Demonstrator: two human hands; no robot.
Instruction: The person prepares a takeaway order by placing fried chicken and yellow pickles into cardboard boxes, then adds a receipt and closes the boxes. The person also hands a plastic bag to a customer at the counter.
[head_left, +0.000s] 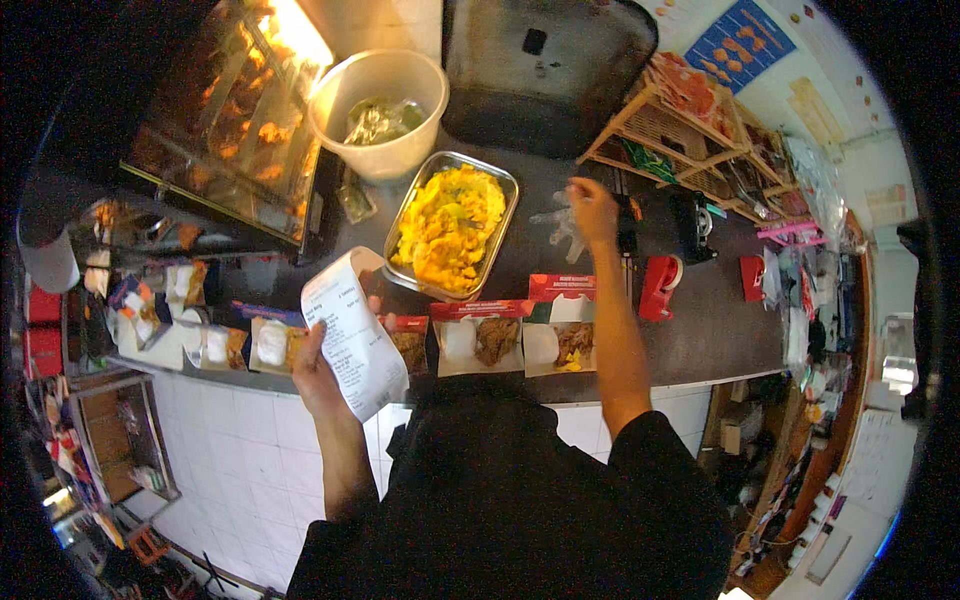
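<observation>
A long printed paper slip is held in my left hand, its top end curling over. My right hand reaches over the dark counter with fingers bent. Beside its fingertips is a clear plastic glove; whether they grip it I cannot tell. Between my hands stands a steel tray heaped with crumbly yellow food. Along the front edge are open paper food boxes, one with a browned fried piece, another with a similar piece and yellow bits. The slip partly hides a third box.
A white plastic bucket with greenish contents stands behind the tray, beside a lit glass display case. Boxes with rice line the left. Rightward are a red tape dispenser and a wooden rack. A dark bin stands behind.
</observation>
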